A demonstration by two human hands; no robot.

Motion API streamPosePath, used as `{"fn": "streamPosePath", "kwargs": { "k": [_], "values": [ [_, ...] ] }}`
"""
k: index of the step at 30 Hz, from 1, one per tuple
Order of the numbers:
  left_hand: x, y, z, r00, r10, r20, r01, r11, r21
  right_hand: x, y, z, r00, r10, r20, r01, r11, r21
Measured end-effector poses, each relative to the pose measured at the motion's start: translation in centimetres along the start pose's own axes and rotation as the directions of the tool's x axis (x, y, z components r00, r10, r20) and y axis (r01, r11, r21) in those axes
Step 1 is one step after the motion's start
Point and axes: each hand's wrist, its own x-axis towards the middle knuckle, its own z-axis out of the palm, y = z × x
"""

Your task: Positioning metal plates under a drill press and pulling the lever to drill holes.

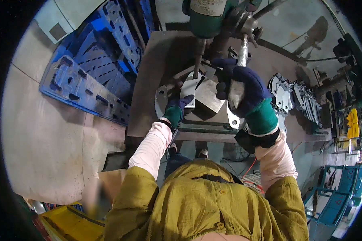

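My left hand [177,110], in a dark glove with a green cuff, pinches the edge of a flat grey metal plate [188,89]. A green drill press [206,24] stands over the work, and its bit [198,60] comes down at the plate's upper end. Gripped in my gloved right hand [251,86] is the machine's feed lever [236,94]. Between the hands sits a squared metal block [209,94]. A curved plate [161,100] lies left of my left hand, and another plate with holes [233,119] shows below my right hand.
Piles of similar metal plates [283,95] lie on the right of the brown worktable [149,60]. Blue plastic pallets [88,86] stand left of it. A yellow bin [70,225] is at lower left, and a blue rack [336,193] at lower right.
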Motion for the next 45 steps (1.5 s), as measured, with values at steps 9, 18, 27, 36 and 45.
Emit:
{"fn": "streamPosePath", "kwargs": {
  "k": [9,18,27,36,45],
  "values": [
    [0.2,0.7,0.5,0.987,-0.154,-0.036,0.147,0.980,-0.133,0.6,1.1,-1.1,0.994,-0.088,-0.070,0.063,0.951,-0.304],
    [1.9,-0.8,0.5,0.953,-0.300,0.032,0.302,0.943,-0.137,1.7,2.8,-2.0,0.934,-0.236,-0.270,0.079,0.870,-0.487],
    [3.6,-2.0,0.5,0.966,-0.256,-0.028,0.254,0.964,-0.077,3.0,3.9,-2.6,0.851,-0.241,-0.468,0.018,0.902,-0.431],
    [4.2,-2.9,-1.2,0.970,-0.215,-0.111,0.241,0.901,0.361,4.6,5.7,-5.0,0.824,-0.363,-0.434,0.065,0.822,-0.566],
    [5.6,-3.8,-2.0,0.994,-0.093,0.065,0.001,0.583,0.813,5.9,6.6,-7.2,0.709,-0.583,-0.398,-0.038,0.532,-0.846]
  ]
}}
